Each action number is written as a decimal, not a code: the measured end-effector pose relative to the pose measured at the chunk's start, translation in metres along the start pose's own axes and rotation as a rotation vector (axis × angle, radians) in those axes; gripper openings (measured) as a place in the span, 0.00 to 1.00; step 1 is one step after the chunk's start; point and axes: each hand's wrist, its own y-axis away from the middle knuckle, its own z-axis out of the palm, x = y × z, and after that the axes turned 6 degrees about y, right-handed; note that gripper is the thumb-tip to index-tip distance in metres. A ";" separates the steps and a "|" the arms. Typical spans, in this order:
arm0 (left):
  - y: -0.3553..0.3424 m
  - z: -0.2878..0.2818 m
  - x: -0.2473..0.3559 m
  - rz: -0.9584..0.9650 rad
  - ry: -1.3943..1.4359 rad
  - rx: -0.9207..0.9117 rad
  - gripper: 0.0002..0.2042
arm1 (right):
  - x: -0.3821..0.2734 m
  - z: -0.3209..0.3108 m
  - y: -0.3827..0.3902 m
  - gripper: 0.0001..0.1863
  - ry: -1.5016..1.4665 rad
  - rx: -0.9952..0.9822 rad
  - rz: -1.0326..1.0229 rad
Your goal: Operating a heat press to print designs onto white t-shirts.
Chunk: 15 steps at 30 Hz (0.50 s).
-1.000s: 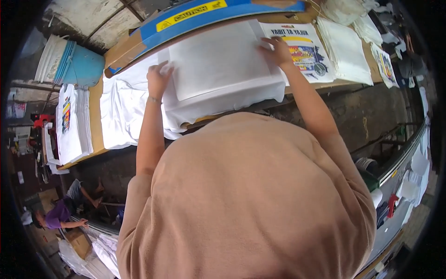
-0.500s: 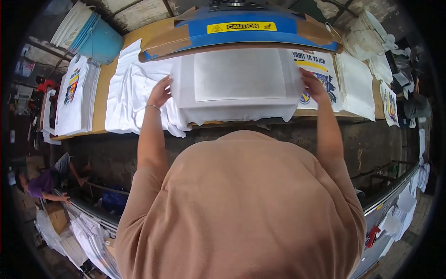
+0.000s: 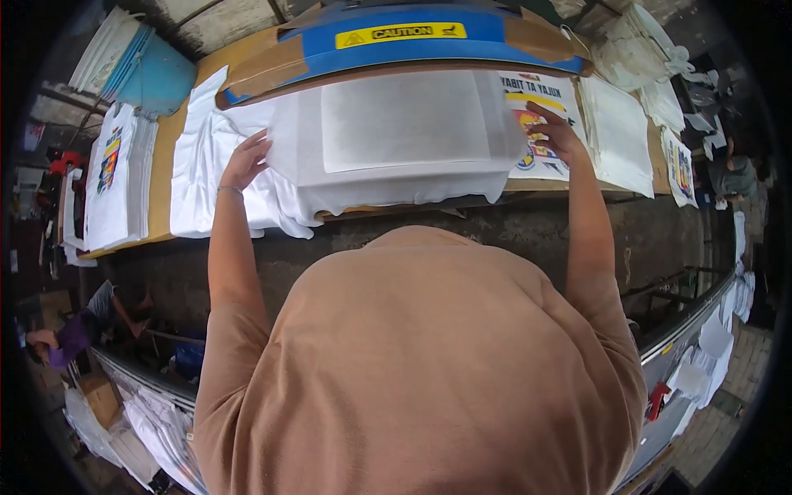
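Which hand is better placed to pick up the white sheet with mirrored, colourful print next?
Probably the right hand: it overlaps that printed white sheet in view, while the left hand is farther away, near crumpled white fabric.

A: Where does the view look from?

B: From the wearer's head, through the left of two side-by-side fisheye cameras, above and behind the left hand (image 3: 247, 159) and the right hand (image 3: 558, 136).

A: Which way does it face?

B: Downward and forward. The tan shirt (image 3: 429, 355) fills the part below the hands, the tabletop (image 3: 163, 165) crosses under them, and the blue machine (image 3: 488, 40) sits beyond.

A: How near?

B: Close over the torso, yet wide: a blue bucket (image 3: 157, 76) shows beyond the left hand, a pale container (image 3: 629, 54) beyond the right.
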 end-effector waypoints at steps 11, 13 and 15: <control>0.038 0.121 -0.045 0.945 -1.115 0.272 0.17 | 0.039 0.111 0.019 0.18 1.100 0.486 -0.798; 0.045 0.130 -0.047 0.892 -1.175 0.276 0.18 | 0.040 0.123 0.023 0.18 1.143 0.490 -0.775; 0.049 0.132 -0.046 0.882 -1.213 0.299 0.18 | 0.041 0.128 0.025 0.18 1.119 0.492 -0.725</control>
